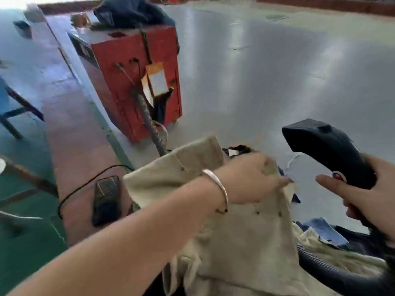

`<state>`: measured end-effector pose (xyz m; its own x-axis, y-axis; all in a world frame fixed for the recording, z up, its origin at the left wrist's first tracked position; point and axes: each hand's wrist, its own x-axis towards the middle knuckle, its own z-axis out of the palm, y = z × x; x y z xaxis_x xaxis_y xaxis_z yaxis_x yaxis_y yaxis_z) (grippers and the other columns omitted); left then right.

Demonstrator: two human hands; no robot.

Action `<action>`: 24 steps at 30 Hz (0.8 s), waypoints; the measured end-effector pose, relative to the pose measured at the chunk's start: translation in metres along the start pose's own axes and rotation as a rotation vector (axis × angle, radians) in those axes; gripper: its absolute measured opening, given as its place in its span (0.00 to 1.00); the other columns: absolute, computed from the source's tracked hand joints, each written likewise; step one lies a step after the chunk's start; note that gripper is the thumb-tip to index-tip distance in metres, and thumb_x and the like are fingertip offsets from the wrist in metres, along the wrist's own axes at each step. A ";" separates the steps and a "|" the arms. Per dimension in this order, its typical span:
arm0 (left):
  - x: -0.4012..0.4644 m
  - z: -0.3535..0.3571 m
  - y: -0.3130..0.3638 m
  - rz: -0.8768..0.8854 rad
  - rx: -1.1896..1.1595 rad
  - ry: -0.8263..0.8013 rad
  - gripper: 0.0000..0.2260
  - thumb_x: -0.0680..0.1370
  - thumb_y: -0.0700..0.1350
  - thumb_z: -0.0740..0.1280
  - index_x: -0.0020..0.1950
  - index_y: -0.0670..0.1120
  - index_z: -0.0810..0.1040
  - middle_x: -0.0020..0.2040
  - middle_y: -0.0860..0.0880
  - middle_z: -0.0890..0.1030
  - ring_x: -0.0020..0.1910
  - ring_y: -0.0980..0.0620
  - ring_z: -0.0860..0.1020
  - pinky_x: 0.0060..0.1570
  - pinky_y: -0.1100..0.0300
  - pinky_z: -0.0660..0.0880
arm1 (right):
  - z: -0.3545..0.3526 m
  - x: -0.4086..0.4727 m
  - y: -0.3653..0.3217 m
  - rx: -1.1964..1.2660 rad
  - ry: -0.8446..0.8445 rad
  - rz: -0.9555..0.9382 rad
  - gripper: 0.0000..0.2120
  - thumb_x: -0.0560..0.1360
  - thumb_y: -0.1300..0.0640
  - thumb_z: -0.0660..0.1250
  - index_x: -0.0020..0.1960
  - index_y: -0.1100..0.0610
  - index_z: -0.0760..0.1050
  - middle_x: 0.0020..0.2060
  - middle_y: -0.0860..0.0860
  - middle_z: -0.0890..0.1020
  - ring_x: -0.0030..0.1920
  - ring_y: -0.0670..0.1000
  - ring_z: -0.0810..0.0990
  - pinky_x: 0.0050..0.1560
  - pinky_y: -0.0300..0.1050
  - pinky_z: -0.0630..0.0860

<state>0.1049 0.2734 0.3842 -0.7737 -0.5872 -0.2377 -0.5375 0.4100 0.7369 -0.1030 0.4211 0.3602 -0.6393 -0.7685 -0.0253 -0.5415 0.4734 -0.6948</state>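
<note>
Nearest, at the lower centre of the frame, the beige garment (245, 242) hung in folds, raised above a heap of blue cloth (324, 229) at the lower right. The left hand (252, 178), with a metal bracelet (215, 189) on its wrist, gripped the garment's upper edge; its fingers were curled together into the cloth. At the right edge, the right hand (367, 193) held the black steamer head (327, 150) by its handle, with the nozzle pointing to the upper left and clear of the garment. Most fingers were wrapped round the handle, and one finger lay straight just beside the red button (337, 175). A ribbed black hose (324, 272) ran from the handle across the lower right corner.

At the lower left, a dark phone (106, 199) lay flat with a black cable (85, 184) beside it.

Farther off, at upper centre, a red cabinet (132, 86) stood on the grey floor (277, 71). Its interior could not be seen. Dark blue cloth (132, 11) was piled on its top, and an orange tag (157, 80) hung on its front.
</note>
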 end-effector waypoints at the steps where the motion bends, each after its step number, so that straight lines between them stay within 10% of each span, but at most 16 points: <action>1: -0.002 0.029 -0.019 0.004 0.031 -0.054 0.16 0.78 0.53 0.64 0.63 0.48 0.73 0.53 0.46 0.81 0.51 0.46 0.79 0.54 0.55 0.76 | -0.001 0.000 0.006 -0.003 -0.003 0.014 0.40 0.57 0.20 0.70 0.58 0.45 0.73 0.25 0.51 0.80 0.20 0.53 0.79 0.25 0.55 0.80; 6: -0.001 0.074 -0.074 0.357 0.425 0.046 0.12 0.78 0.47 0.63 0.60 0.48 0.77 0.64 0.50 0.75 0.65 0.50 0.69 0.65 0.53 0.63 | 0.005 -0.010 -0.001 -0.090 -0.067 0.020 0.39 0.56 0.17 0.67 0.55 0.43 0.72 0.24 0.48 0.80 0.19 0.50 0.78 0.18 0.46 0.76; 8: 0.000 0.053 -0.089 0.447 0.549 0.355 0.08 0.74 0.42 0.67 0.52 0.45 0.81 0.56 0.46 0.80 0.59 0.45 0.75 0.59 0.51 0.69 | 0.012 -0.015 -0.013 -0.147 -0.098 0.009 0.36 0.56 0.16 0.63 0.52 0.41 0.72 0.23 0.47 0.80 0.19 0.47 0.77 0.14 0.45 0.69; 10: 0.011 0.008 -0.112 0.218 0.737 0.624 0.07 0.71 0.45 0.69 0.47 0.45 0.80 0.48 0.44 0.80 0.52 0.41 0.77 0.51 0.49 0.71 | 0.019 -0.020 -0.024 -0.182 -0.130 -0.006 0.30 0.57 0.18 0.63 0.49 0.38 0.72 0.23 0.45 0.80 0.19 0.45 0.77 0.20 0.47 0.74; 14: -0.001 -0.056 -0.156 -0.647 0.592 0.366 0.34 0.67 0.71 0.62 0.61 0.46 0.72 0.57 0.44 0.76 0.58 0.42 0.73 0.50 0.52 0.69 | 0.033 -0.026 -0.042 -0.236 -0.163 -0.037 0.17 0.61 0.30 0.70 0.43 0.36 0.70 0.25 0.44 0.79 0.23 0.52 0.79 0.30 0.57 0.81; 19: -0.026 -0.046 -0.174 -0.346 0.263 0.737 0.18 0.70 0.58 0.71 0.42 0.44 0.73 0.35 0.52 0.72 0.40 0.46 0.72 0.38 0.56 0.62 | 0.051 -0.027 -0.052 -0.269 -0.230 -0.051 0.17 0.65 0.35 0.72 0.41 0.44 0.71 0.28 0.40 0.79 0.27 0.50 0.78 0.30 0.48 0.75; 24: -0.094 -0.022 -0.192 -0.460 0.083 0.943 0.12 0.76 0.51 0.67 0.39 0.48 0.68 0.34 0.50 0.73 0.34 0.47 0.70 0.32 0.54 0.61 | 0.051 -0.026 -0.050 -0.268 -0.195 -0.059 0.15 0.64 0.34 0.72 0.43 0.37 0.71 0.31 0.34 0.79 0.28 0.49 0.80 0.34 0.51 0.78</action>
<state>0.2878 0.2343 0.2791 0.0660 -0.9892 0.1309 -0.7621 0.0347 0.6466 -0.0317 0.3958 0.3589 -0.4997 -0.8539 -0.1459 -0.7156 0.5018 -0.4859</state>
